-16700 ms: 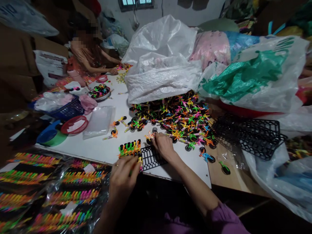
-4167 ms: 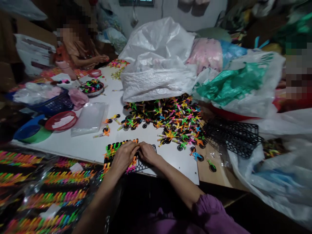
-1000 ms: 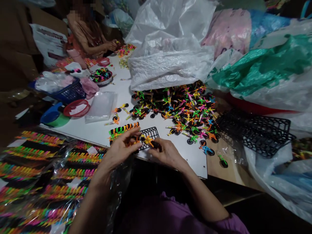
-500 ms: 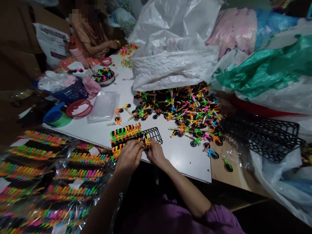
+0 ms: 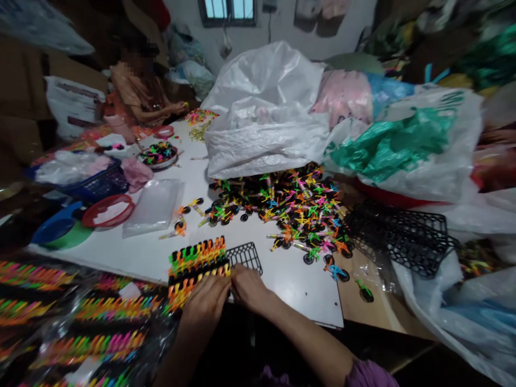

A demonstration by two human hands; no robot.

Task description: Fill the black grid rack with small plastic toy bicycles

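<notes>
Small plastic toy bicycles point(image 5: 201, 251) in orange, green and yellow stand in tight rows on the left part of a black grid tray point(image 5: 250, 259) at the table's front edge. My left hand point(image 5: 207, 293) is closed at the end of the front row. Beside it, my right hand point(image 5: 250, 287) is closed too, with its fingertips meeting the left ones. A yellow toy bicycle point(image 5: 228, 270) shows partly at the fingertips of both hands; the rest of it is hidden.
Loose toy bicycles point(image 5: 290, 209) lie heaped behind the tray, under a white sack point(image 5: 266, 142). Stacked black grids point(image 5: 407, 236) are at the right, clear plastic bags point(image 5: 155, 207) and a red basket point(image 5: 108, 210) at the left. Filled packs point(image 5: 100, 344) lie lower left. Another person point(image 5: 139, 97) sits at far left.
The camera view has tilted up, so the scene sits lower. The yellow toy bicycle, earlier raised in view between my hands, is now lower against the tray's row and mostly covered by my fingers.
</notes>
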